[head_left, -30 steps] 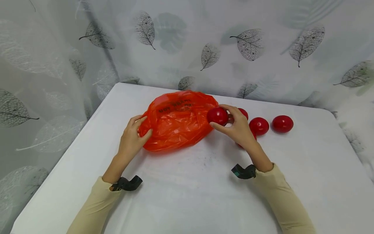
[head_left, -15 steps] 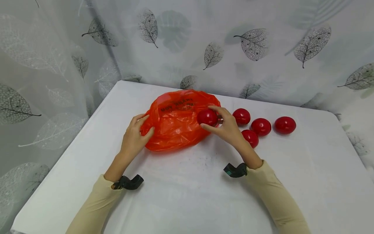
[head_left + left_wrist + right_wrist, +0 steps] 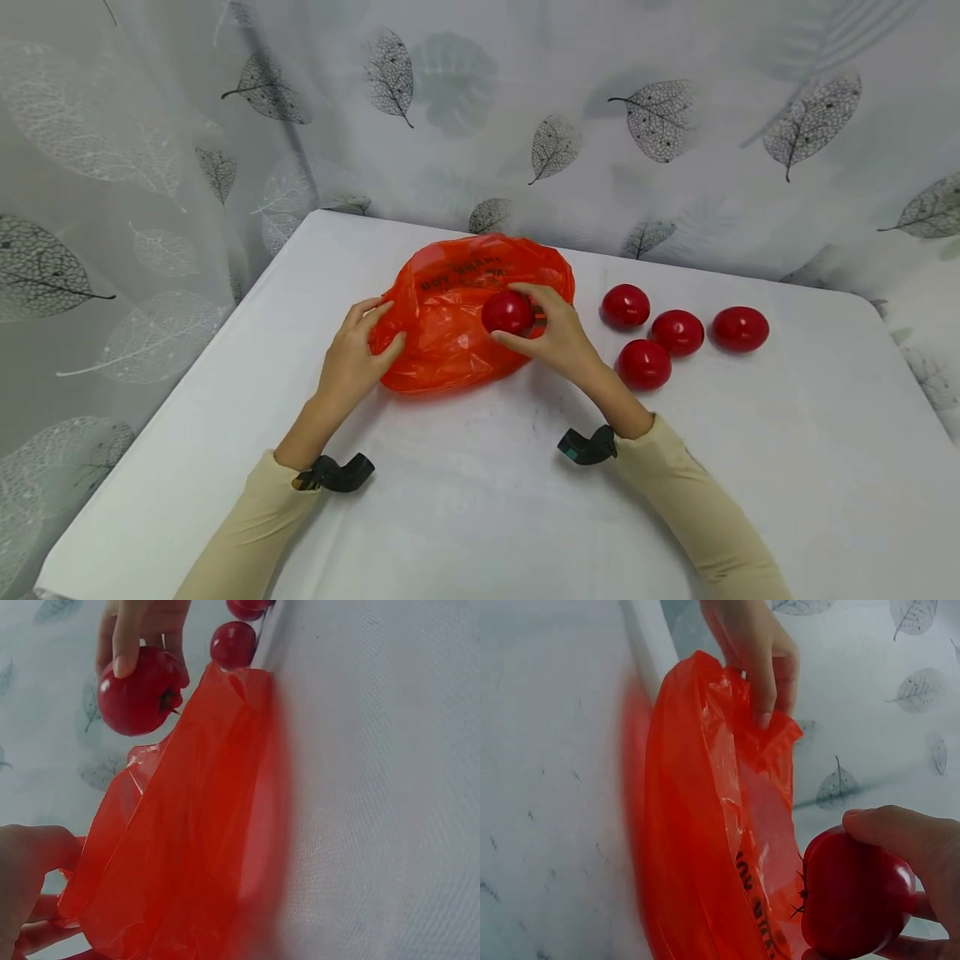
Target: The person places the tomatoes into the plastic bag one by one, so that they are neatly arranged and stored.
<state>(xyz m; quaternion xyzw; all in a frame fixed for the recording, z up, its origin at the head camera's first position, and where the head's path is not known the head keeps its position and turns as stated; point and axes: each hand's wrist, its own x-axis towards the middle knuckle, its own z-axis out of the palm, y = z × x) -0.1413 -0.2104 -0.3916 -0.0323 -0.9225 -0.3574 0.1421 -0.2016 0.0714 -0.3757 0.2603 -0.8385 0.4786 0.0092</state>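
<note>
An orange-red plastic bag (image 3: 442, 337) with dark lettering lies on the white table, its mouth held spread. My left hand (image 3: 351, 357) grips the bag's left edge; in the right wrist view its fingers (image 3: 762, 694) pinch the film at the rim. Over the bag's opening, my right hand (image 3: 561, 340) holds a red tomato (image 3: 507, 314) between thumb and fingers. Thin sepals show on this tomato (image 3: 855, 896) in the right wrist view. In the left wrist view the tomato (image 3: 135, 701) is above the bag's rim, with the film (image 3: 195, 802) standing up below it.
Several more tomatoes (image 3: 677, 333) lie on the table (image 3: 465, 508) to the right of the bag, close to my right forearm. A curtain (image 3: 465, 108) with a leaf print hangs right behind the table's far edge.
My right hand has carried the tomato leftward from the bag's right edge to over its opening. The tomatoes it covered are now in plain view. My left hand keeps its grip.
</note>
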